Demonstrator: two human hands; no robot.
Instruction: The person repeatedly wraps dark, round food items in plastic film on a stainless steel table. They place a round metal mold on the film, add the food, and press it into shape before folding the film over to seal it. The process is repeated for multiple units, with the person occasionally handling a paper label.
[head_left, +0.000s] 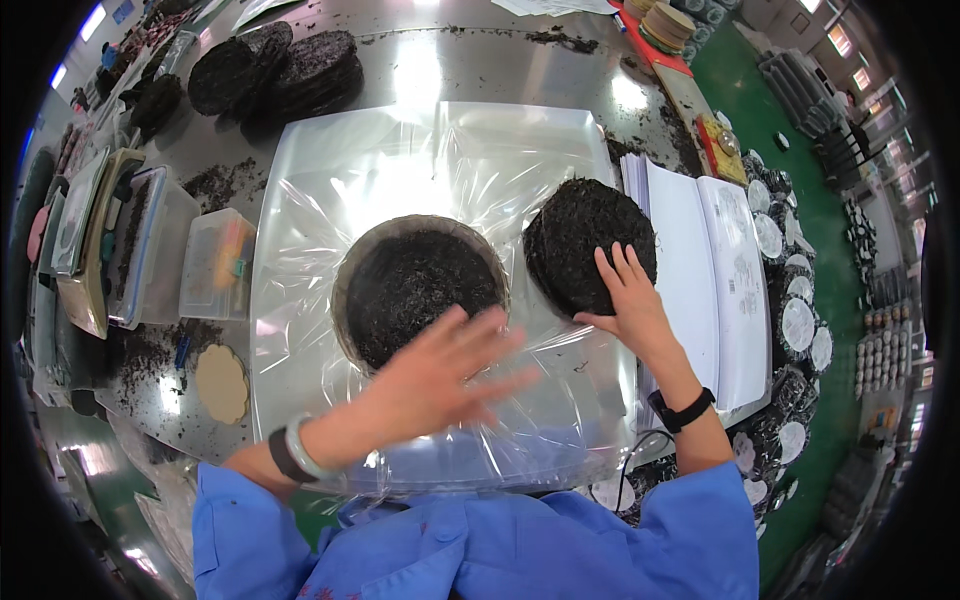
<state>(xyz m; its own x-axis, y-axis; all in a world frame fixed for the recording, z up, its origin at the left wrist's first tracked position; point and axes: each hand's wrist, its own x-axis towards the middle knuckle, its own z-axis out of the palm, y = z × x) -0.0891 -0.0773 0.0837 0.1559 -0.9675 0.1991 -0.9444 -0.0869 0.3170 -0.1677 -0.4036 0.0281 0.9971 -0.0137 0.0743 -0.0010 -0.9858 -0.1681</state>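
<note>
Before me a round rim (345, 259), like a shallow ring or bowl, is filled with dark, dried, fibrous material (420, 277), which looks like seaweed. It sits on crinkled clear plastic film (315, 187). My left hand (450, 375), blurred, has its fingers spread over the near right part of the rim and holds nothing visible. To the right lies a thick round stack of the same dark material (585, 225). My right hand (630, 304) touches its near right side, fingers spread on top and thumb at the near edge; whether it grips is unclear.
Paper stacks (679, 277) stand along the right side. More dark discs (300, 75) lie at the far left. Plastic boxes (217, 262) and a scalloped tan disc (222, 382) are on the left. Dark crumbs (225, 180) litter the metal table (480, 67). Wrapped packs (799, 322) are piled beyond the right edge.
</note>
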